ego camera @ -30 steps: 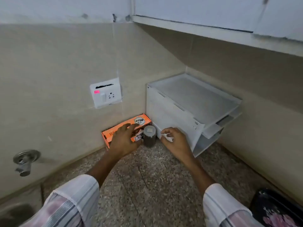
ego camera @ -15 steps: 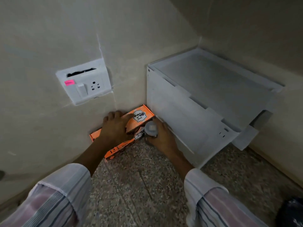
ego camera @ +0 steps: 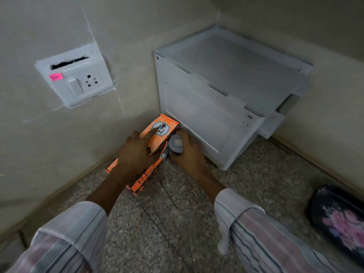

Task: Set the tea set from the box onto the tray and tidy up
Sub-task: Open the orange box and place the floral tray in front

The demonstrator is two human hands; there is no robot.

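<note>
While the orange box [ego camera: 157,138] lies under left fingers [ego camera: 146,133], right fingers [ego camera: 184,134] wrap the jar [ego camera: 175,143].

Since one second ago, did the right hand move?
Yes. The right hand left the white organizer's lower front edge and went left to the small jar, now wrapped around it beside the orange box.

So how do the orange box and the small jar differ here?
The orange box is long, flat-sided and lies on its side along the wall; the small jar is round, dark, pale-lidded and stands upright. The left hand rests on top of the box; the right hand wraps the jar. Both sit on the speckled counter.
</note>
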